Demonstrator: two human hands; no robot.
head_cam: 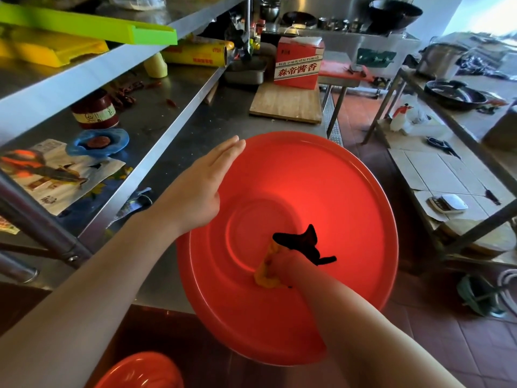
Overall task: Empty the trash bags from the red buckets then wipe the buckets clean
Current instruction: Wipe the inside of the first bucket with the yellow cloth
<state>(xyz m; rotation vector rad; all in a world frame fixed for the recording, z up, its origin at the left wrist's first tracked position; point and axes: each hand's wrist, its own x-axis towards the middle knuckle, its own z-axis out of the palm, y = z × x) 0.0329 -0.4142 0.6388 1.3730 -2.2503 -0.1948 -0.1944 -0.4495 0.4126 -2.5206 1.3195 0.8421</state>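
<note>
At the lower left edge of the frame, the rim of a second red bucket (140, 371) shows; its inside is mostly out of view. Left of centre, the left hand (201, 189) lies flat, fingers straight and pressed together, against the rim of the large red bucket (321, 177), which fills the middle of the frame, tilted toward the camera, its far side near the steel counter (179, 141) edge. Lower centre, the right hand (282, 268) grips a yellow cloth (267, 278) inside the bucket; no bag is visible.

Hazard: a flat palm gives no grip. Hard wiping strokes could probably slide the tilted bucket off the counter edge.
</note>
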